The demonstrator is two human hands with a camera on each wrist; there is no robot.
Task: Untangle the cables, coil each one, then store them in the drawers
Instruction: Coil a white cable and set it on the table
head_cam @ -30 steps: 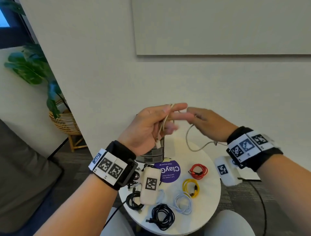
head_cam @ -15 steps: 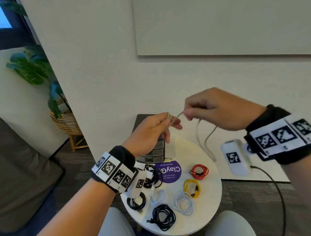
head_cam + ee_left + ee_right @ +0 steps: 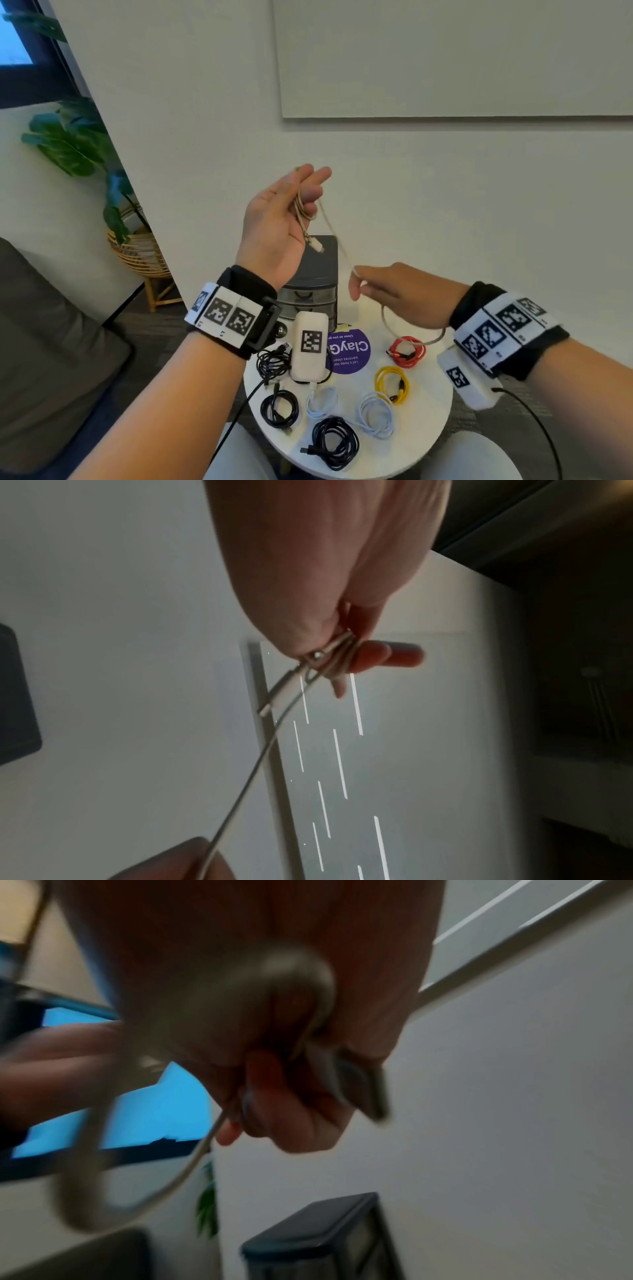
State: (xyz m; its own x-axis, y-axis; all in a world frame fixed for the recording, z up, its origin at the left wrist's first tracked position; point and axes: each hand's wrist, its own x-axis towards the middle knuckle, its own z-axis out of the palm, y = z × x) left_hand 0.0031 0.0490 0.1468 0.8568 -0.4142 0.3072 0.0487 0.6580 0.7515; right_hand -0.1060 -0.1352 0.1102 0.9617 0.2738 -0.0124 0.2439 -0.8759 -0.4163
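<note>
Above the round table [image 3: 435,407]: beige cable [image 3: 334,228], partly looped, pinched in the raised left hand [image 3: 277,222], plug hanging at the palm; a strand runs down to the right hand [image 3: 394,294], fingers curled round it. Behind: dark drawer unit [image 3: 313,270]. On the table: coiled red [image 3: 406,351], yellow [image 3: 392,382], white [image 3: 375,413] and black [image 3: 334,442] cables.

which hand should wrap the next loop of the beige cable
Right. The right hand pinches the free run of the beige cable just below the left hand, with slack hanging under it. The left hand already holds the finished loops and plug, so it likely serves best as the anchor.
</note>
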